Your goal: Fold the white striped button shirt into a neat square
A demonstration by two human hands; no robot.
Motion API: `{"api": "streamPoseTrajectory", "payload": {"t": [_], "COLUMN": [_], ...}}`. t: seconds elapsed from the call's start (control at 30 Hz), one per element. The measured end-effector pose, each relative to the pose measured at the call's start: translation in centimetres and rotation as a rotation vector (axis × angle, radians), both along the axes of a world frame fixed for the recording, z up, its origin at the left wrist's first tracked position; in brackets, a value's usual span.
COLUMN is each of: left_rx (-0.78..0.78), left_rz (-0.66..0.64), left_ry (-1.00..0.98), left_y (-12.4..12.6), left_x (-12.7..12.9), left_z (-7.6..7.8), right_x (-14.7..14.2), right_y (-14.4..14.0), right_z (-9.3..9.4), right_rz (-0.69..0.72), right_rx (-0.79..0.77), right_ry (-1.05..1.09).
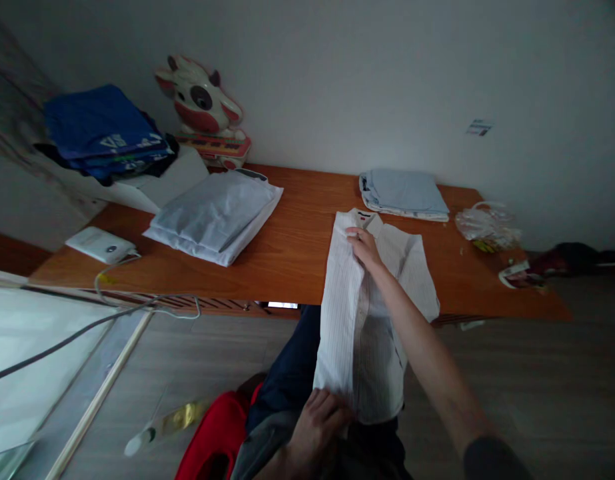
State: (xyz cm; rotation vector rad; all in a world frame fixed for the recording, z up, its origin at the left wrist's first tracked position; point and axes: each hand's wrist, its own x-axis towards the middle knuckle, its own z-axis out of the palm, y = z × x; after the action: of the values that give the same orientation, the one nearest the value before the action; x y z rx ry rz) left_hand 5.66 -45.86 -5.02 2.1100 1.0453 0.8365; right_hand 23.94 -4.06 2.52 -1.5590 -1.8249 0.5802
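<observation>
Both hands on white shirt [367, 313] — right hand [363, 245] outstretched, left hand [318, 421] gripping hem

Bare forearms, dark clothes

The right arm [427, 353] is bare to a dark grey sleeve [492, 460] (pushed up near the elbow); the left hand [317, 420] is bare, with navy trousers [290, 373] and a grey garment below.

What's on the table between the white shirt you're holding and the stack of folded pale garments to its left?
Nothing: the head view shows bare wooden table between the white shirt and the pale folded stack.
</observation>
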Motion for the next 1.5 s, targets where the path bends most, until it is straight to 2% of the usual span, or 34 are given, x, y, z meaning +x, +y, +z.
{"api": "streamPoseTrajectory", "payload": {"t": [0.1, 0.2, 0.3, 0.4, 0.47, 0.53, 0.73, 0.87, 1.0, 1.17, 1.37, 1.43, 1.5], "left_rx": [-0.081, -0.098, -0.096, -0.096, -0.128, -0.163, -0.124, -0.072, -0.061, -0.083, -0.183, -0.180, -0.175], "left_rz": [-0.072, -0.094, -0.002, 0.149, 0.206, 0.201, 0.054, -0.052, -0.098, -0.079, 0.107, 0.125, 0.115], "left_ry": [0.179, 0.260, 0.299, 0.326, 0.302, 0.255, 0.191, 0.282, 0.346, 0.377, 0.420, 0.402, 0.350], "left_y": [1.0, 1.5, 1.4, 1.2, 1.1, 1.1, 1.2, 1.5, 1.9, 1.1, 0.0, 0.1, 0.8], "left_x": [1.1, 1.3, 0.8, -0.1, -0.7, -1.2, -2.8, -3.5, -3.7, -5.7, -9.4, -9.8, -9.5], "left_z": [-2.0, -3.9, -5.2, -5.6, -5.5, -5.1, -4.4, -4.1, -3.3, -2.1, -1.3, -1.0, -0.4], "right_x": [0.5, 0.1, -0.3, -0.3, -0.2, 0.0, 0.1, 0.0, -0.6, -4.1, -10.7, -11.7, -11.4], "right_y": [0.0, -0.7, -1.6, -1.9, -1.8, -1.5, -1.0, -0.6, -0.2, 0.1, 1.3, 1.4, 0.4], "right_z": [0.0, -0.2, -0.5, -0.8, -0.8, -0.8, 0.1, 0.7, 0.8, 0.8, 1.6, 2.3, 3.2], "right_rz": [-0.031, 0.004, 0.018, 0.025, 0.013, -0.007, 0.031, 0.016, -0.046, 0.004, 0.140, 0.150, 0.131], "right_rx": [0.010, 0.022, 0.063, 0.094, 0.097, 0.089, 0.004, -0.022, -0.035, -0.028, -0.050, -0.057, -0.019], "right_ry": [-0.213, -0.378, -0.444, -0.435, -0.401, -0.363, -0.343, -0.367, -0.385, -0.351, -0.317, -0.281, -0.188]}}
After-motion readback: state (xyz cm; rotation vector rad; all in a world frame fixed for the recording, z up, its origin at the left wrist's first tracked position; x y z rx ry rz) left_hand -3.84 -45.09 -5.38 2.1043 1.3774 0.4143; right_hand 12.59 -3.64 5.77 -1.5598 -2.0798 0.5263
